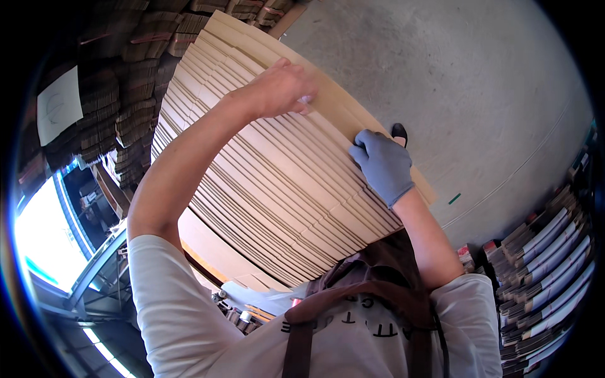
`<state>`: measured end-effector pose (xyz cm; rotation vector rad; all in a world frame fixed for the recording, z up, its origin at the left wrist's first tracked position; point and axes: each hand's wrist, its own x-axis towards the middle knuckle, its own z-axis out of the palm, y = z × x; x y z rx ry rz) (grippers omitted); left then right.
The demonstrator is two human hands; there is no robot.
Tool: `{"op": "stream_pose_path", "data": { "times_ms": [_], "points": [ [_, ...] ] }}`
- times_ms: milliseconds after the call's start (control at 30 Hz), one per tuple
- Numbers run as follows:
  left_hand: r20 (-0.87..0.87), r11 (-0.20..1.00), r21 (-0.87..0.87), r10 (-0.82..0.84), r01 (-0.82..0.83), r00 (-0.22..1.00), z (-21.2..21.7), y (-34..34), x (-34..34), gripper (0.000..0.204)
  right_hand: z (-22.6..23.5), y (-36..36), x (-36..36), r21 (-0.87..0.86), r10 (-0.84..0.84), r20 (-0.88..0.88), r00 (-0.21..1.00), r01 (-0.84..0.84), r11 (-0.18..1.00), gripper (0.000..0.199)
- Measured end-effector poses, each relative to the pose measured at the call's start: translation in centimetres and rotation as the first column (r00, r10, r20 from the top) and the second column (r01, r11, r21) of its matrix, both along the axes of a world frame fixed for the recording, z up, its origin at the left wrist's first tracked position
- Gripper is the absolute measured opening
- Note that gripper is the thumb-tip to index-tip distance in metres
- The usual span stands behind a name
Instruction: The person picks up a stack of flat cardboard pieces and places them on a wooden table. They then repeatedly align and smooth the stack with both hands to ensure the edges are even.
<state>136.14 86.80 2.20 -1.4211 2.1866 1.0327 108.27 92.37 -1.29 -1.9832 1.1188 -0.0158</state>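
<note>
A long fanned row of flat, folded cardboard sheets [271, 170] slants across the middle in front of me. The outermost cardboard sheet [343, 107] forms its far right edge. My left hand [283, 88], bare and slightly blurred, is over the upper part of that sheet with its fingers curled in. A small whitish bit [306, 99] shows at its fingertips, too small to name. My right hand [383, 164], in a grey glove, is closed over the sheet's lower part, fingers bent against the board. Its fingertips are partly hidden.
Stacked bundles of cardboard [135, 82] rise at the far left, with a white paper [60, 106] on them. More stacked sheets [548, 271] stand at lower right. Grey concrete floor [466, 82] lies beyond the row. A dark shoe [399, 131] shows past my right hand.
</note>
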Motion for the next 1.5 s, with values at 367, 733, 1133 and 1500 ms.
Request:
{"op": "stream_pose_path", "data": {
  "times_ms": [367,733,1133,1500],
  "points": [
    [-0.145,0.971,-0.228,-0.112,0.077,0.983,-0.3,0.0,0.5,0.018,-0.4,0.1,-0.4,-0.128,-0.014,0.110,0.994,0.028,0.991,0.015],
    [-0.134,0.990,-0.051,-0.137,0.131,0.982,-0.8,-1.6,0.4,0.022,-2.5,0.0,-1.0,-0.188,-0.049,0.358,0.933,0.124,0.974,0.017],
    [-0.075,0.986,0.049,-0.153,0.157,0.985,-0.7,-2.4,0.2,0.020,-3.0,-0.4,-1.0,-0.073,-0.080,0.454,0.888,0.126,0.989,0.015],
    [-0.015,0.987,0.112,-0.111,0.112,0.994,-0.3,-2.9,-0.5,0.018,-3.4,-0.4,-1.0,0.031,-0.141,0.463,0.875,0.142,0.989,0.015]
  ]
}}
